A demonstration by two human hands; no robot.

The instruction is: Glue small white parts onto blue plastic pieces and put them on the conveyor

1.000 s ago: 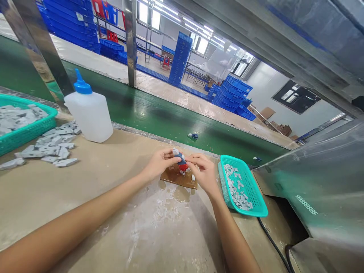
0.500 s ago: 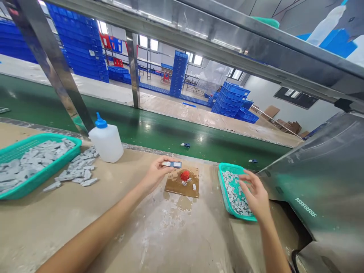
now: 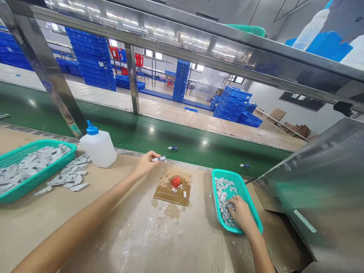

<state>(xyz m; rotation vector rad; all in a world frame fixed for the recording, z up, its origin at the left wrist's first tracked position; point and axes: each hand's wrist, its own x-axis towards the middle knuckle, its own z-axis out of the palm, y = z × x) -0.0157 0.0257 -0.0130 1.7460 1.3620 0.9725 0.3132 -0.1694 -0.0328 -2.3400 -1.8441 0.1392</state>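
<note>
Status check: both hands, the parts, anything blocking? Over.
Left hand pinching a small part. Right hand in the right-hand teal basket, at its pale pieces. Red lump on brown board between hands; nothing seen blocking either.

Toward eight o'clock, a slender, bare left forearm [image 3: 85, 216] narrowed to a bare left hand [image 3: 144, 165]; between four and five, the right forearm [image 3: 258, 246] and right hand [image 3: 242, 214] were likewise bare.
</note>
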